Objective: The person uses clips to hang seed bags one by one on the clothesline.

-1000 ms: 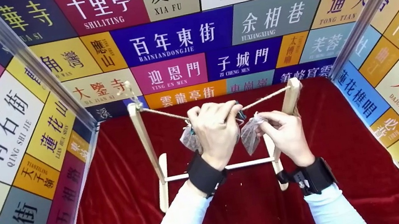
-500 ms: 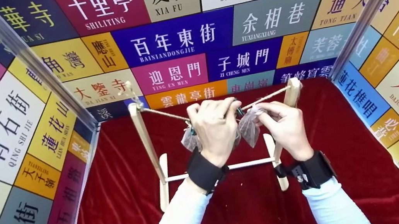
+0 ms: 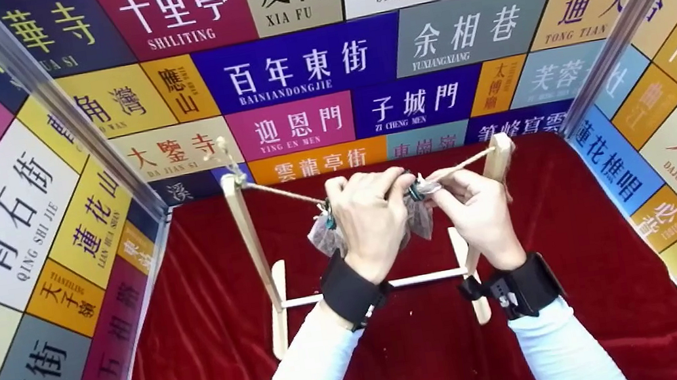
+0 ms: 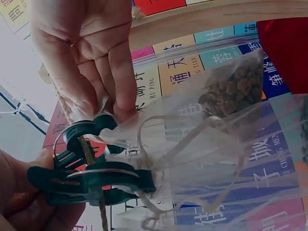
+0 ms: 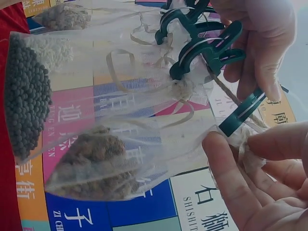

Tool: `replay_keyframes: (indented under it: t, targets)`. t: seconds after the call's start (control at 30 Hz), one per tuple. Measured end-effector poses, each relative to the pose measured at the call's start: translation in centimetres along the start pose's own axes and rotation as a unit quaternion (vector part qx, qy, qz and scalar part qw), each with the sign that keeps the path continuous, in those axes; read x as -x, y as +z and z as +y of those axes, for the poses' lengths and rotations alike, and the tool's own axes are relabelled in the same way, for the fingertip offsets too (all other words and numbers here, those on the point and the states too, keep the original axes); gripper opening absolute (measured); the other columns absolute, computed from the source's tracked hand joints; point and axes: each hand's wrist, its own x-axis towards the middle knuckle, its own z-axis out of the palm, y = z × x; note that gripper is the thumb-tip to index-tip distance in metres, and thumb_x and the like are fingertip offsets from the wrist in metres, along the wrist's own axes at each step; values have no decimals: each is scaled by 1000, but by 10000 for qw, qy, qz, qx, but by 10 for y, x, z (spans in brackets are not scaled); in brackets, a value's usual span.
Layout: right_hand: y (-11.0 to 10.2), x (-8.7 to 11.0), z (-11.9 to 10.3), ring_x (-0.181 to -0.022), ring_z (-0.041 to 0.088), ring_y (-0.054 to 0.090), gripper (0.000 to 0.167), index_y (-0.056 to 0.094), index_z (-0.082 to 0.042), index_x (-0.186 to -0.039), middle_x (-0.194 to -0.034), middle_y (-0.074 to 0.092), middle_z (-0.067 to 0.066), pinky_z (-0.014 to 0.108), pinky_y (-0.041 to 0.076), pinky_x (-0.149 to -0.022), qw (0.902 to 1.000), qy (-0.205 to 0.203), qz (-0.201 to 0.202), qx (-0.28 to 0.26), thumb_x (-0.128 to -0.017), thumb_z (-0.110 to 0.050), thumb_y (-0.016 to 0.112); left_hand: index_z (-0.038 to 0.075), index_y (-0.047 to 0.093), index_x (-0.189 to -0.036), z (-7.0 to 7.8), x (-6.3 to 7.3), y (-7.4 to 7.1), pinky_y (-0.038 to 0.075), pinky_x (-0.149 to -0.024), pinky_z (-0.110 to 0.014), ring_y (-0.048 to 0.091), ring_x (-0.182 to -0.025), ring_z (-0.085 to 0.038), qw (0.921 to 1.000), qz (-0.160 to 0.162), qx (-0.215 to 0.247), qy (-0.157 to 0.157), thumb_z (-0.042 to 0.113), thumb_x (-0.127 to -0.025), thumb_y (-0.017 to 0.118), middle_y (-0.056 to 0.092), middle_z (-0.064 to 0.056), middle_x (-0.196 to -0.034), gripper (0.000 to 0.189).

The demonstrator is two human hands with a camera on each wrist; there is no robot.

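Observation:
My left hand (image 3: 373, 221) is bent over the middle of a twine line (image 3: 282, 192), pinching a dark green spring clip (image 5: 243, 113) between thumb and fingers. Close by, my right hand (image 3: 474, 211) pinches the gathered neck of a sheer mesh bag (image 5: 91, 168) at the twine. The clip's jaws lie right at that neck. Brown lumpy pieces fill the bag's lower corner. Two more green clips (image 5: 204, 55) sit on the line beside it. Below them hang a bag of dark round beans (image 5: 26, 96) and another bag (image 5: 62, 19) of brown pieces.
The twine runs between the left post (image 3: 253, 248) and right post (image 3: 496, 158) of a wooden stand joined by a low crossbar (image 3: 427, 277). Red velvet cloth (image 3: 429, 363) lies underneath. Panels printed with Chinese characters (image 3: 301, 66) enclose the back and both sides.
My right hand has moved left and slightly up, bringing the mesh bag's neck from beside the line to the green clip. My left hand has stayed nearly in place.

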Motion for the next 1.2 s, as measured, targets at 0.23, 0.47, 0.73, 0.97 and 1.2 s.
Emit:
replay_keyframes:
  t: [0.23, 0.47, 0.73, 0.97, 1.2]
  targets:
    - [-1, -1, 2, -94, 11, 75, 13, 71, 14, -105, -102, 75, 17, 26, 60, -78, 9999, -35, -97, 34, -93, 9, 68, 12, 83, -96, 1, -2, -5, 40, -77, -41, 66, -77, -20, 9992, -400, -9, -16, 38, -87, 78, 77, -1, -83, 29]
    - [-2, -3, 5, -84, 12, 74, 12, 73, 11, -104, -100, 75, 9, 26, 60, -74, 9995, -59, -126, 296, -94, 7, 68, 7, 80, -102, 3, -5, -13, 41, -75, -41, 62, -80, -25, 9940, -1086, 12, -130, 40, -87, 79, 73, -5, -83, 36]
    - [-5, -4, 7, -89, 12, 74, 17, 73, 10, -111, -107, 74, 21, 27, 60, -79, 9987, 158, -340, 356, -95, 6, 67, 2, 75, -118, 3, -4, -24, 46, -80, -41, 61, -93, -30, 9877, -1560, 24, -20, 35, -94, 75, 74, -10, -102, 41]
    - [-13, -1, 6, -89, 12, 73, 23, 76, 1, -115, -109, 74, 13, 18, 57, -77, 9912, -408, -482, 1161, -93, 5, 70, 0, 71, -126, -5, 1, -38, 48, -94, -40, 61, -108, -29, 9912, -975, 716, 543, 19, -91, 80, 69, -13, -117, 41]
    - [-23, 13, 15, -87, 25, 72, 35, 72, 3, -120, -114, 72, 16, 13, 54, -82, 9623, -1711, -359, 2084, -87, 11, 73, 0, 69, -130, -31, 17, -58, 49, -103, -41, 62, -114, -30, 9826, -669, 1268, 1183, 12, -88, 80, 68, -15, -124, 45]
